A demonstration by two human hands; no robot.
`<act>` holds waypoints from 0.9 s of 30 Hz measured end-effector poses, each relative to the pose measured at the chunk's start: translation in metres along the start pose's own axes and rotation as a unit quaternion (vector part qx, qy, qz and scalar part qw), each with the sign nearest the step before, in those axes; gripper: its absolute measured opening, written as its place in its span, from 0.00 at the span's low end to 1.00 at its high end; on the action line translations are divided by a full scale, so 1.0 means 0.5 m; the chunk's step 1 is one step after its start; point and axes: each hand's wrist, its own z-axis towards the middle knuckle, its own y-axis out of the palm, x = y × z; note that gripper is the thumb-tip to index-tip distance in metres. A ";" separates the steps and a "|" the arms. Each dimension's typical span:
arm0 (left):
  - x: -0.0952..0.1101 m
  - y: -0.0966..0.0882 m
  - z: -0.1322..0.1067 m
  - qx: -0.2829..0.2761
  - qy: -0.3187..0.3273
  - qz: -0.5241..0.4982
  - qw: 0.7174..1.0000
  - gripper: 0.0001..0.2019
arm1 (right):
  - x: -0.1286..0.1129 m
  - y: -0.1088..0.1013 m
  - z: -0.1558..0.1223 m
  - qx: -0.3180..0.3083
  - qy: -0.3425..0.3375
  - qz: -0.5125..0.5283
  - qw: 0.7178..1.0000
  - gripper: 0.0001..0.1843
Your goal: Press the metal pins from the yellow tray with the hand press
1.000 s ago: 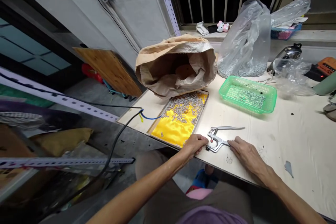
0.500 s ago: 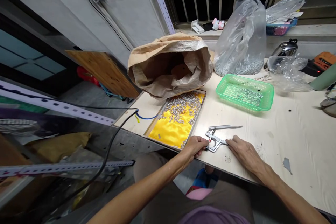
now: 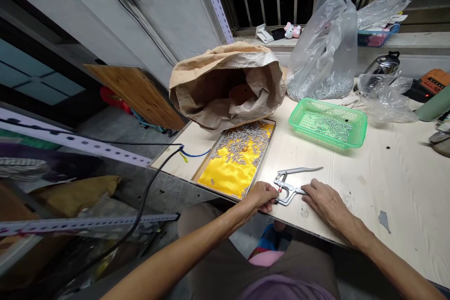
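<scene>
Silver hand pliers [image 3: 291, 183] lie on the pale tabletop [image 3: 386, 187] near its front edge, handles spread apart. My left hand [image 3: 262, 195] is pinched at the pliers' jaw end, where a small red part shows; what the fingers hold is too small to make out. My right hand [image 3: 323, 201] lies over the lower handle, fingers curled against it. Just left of my left hand sits a shallow tray lined with yellow cloth [image 3: 228, 176], with several small metal pins scattered in its far half.
A green plastic basket [image 3: 358, 133] with metal pins stands beyond the pliers. A large open brown paper sack [image 3: 218, 84] lies behind the tray. Clear plastic bags [image 3: 326, 47] of pins, a kettle [image 3: 383, 65] and an orange device [image 3: 438, 79] stand at the back right. A black cable [image 3: 154, 183] hangs off the table's left edge.
The view has shifted slightly. My left hand has closed in tighter on the pliers' jaw end; my right hand has stayed on the lower handle.
</scene>
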 end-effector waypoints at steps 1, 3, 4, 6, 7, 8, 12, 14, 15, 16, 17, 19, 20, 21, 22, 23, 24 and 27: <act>0.002 0.000 -0.002 0.001 -0.004 0.005 1.000 0.07 | -0.001 0.000 0.002 0.004 -0.005 0.001 1.000 0.07; 0.008 0.000 -0.006 0.001 -0.018 0.014 1.000 0.06 | -0.004 -0.001 0.006 0.011 -0.014 -0.003 1.000 0.09; 0.011 -0.001 -0.008 -0.002 -0.027 0.016 1.000 0.06 | -0.006 -0.002 0.008 0.010 -0.018 -0.006 1.000 0.09; 0.016 -0.004 -0.013 -0.015 -0.037 0.014 0.999 0.06 | -0.010 -0.006 0.011 0.003 -0.019 -0.008 1.000 0.10; 0.016 -0.006 -0.015 -0.025 -0.039 0.011 0.999 0.06 | -0.012 -0.009 0.012 -0.002 -0.017 -0.009 1.000 0.10; 0.016 -0.008 -0.016 -0.035 -0.039 0.006 0.999 0.06 | -0.014 -0.011 0.012 -0.006 -0.015 -0.008 1.000 0.10; 0.011 -0.013 -0.020 -0.071 -0.050 -0.003 0.996 0.06 | -0.017 -0.015 0.010 -0.002 -0.023 -0.003 1.000 0.11; 0.011 -0.013 -0.022 -0.085 -0.059 0.001 0.995 0.07 | -0.015 -0.011 0.007 0.005 -0.035 -0.008 0.999 0.11; 0.011 -0.013 -0.024 -0.090 -0.063 0.002 0.994 0.08 | -0.014 -0.008 0.005 0.006 -0.041 -0.013 0.999 0.11; 0.012 -0.012 -0.027 -0.091 -0.067 0.003 0.994 0.09 | -0.012 -0.005 0.004 0.007 -0.045 -0.018 0.999 0.11; 0.012 -0.011 -0.030 -0.090 -0.069 0.003 0.994 0.09 | -0.010 -0.001 0.002 0.009 -0.049 -0.023 0.998 0.12; 0.012 -0.006 -0.035 -0.087 -0.076 0.000 0.993 0.09 | -0.007 0.005 0.001 0.012 -0.053 -0.028 0.998 0.13; 0.010 -0.004 -0.038 -0.088 -0.080 -0.002 0.993 0.09 | -0.006 0.007 0.001 0.014 -0.055 -0.028 0.998 0.12; 0.007 -0.001 -0.040 -0.091 -0.083 -0.003 0.992 0.09 | -0.006 0.009 0.002 0.014 -0.056 -0.025 0.998 0.11; 0.004 0.001 -0.042 -0.092 -0.084 -0.007 0.992 0.09 | -0.006 0.009 0.004 0.012 -0.057 -0.022 0.998 0.10; 0.000 0.003 -0.043 -0.092 -0.084 -0.012 0.992 0.09 | -0.007 0.008 0.007 0.008 -0.057 -0.020 0.998 0.09; -0.003 0.005 -0.044 -0.089 -0.082 -0.018 0.992 0.10 | -0.009 0.007 0.010 0.002 -0.058 -0.017 0.998 0.09; -0.010 0.008 -0.044 -0.082 -0.075 -0.036 0.993 0.11 | -0.017 0.001 0.019 -0.021 -0.068 -0.018 0.997 0.09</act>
